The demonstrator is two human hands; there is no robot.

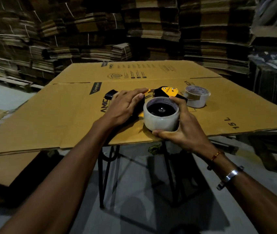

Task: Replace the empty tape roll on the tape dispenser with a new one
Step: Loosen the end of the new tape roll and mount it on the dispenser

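A black and yellow tape dispenser [167, 92] lies on its side on a flattened cardboard sheet [66, 115]. A full roll of clear tape [161, 121] sits over the dispenser's hub, whose black centre shows through the core. My right hand [183, 129] wraps around that roll, thumb under its near edge and fingers over its far rim. My left hand [126, 105] presses down on the dispenser's body, fingertips near the yellow front piece. The black handle [110, 95] pokes out beyond my left hand. A second roll [197, 96], thinner and worn, stands to the right.
The cardboard sheet rests on a small stand with black metal legs [104, 174]. Tall stacks of flattened cartons [151, 31] wall in the back and sides. More cardboard lies on the grey floor at the left [7, 166].
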